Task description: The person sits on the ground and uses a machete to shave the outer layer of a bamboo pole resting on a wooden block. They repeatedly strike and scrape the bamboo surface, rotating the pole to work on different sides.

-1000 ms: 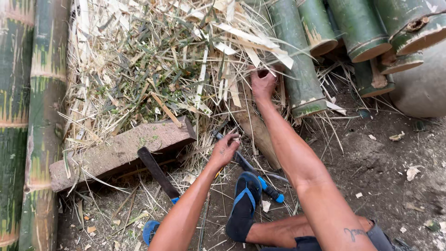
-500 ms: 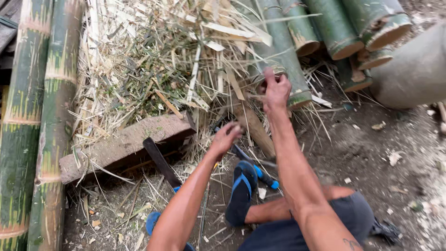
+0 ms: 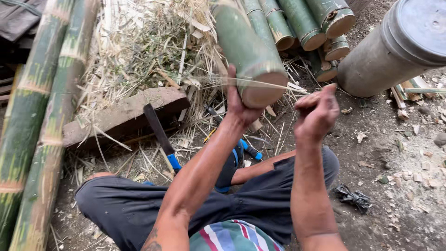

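The person sat on the ground, knees spread, in dark trousers (image 3: 139,209). The left hand (image 3: 239,104) was cupped, fingers closed under the cut end of a green bamboo section (image 3: 248,56) that was lifted clear of the pile. The right hand (image 3: 318,111) was loosely curled just beside that end, pinching what looked like a thin pale strip (image 3: 260,82) running across the bamboo's face.

Judging by this, one section was pulled out and in hand, stripping barely begun; the rest lay untouched.

Between the legs lay one blade with a blue handle (image 3: 160,135) and a second blue-handled tool (image 3: 251,149). Beyond them sat one wooden block (image 3: 121,114) amid straw litter (image 3: 139,51). Two long bamboo poles (image 3: 32,116) ran along the left. Farther off, about five cut sections (image 3: 302,23) were stacked, and one grey drum (image 3: 395,46) lay at the right.
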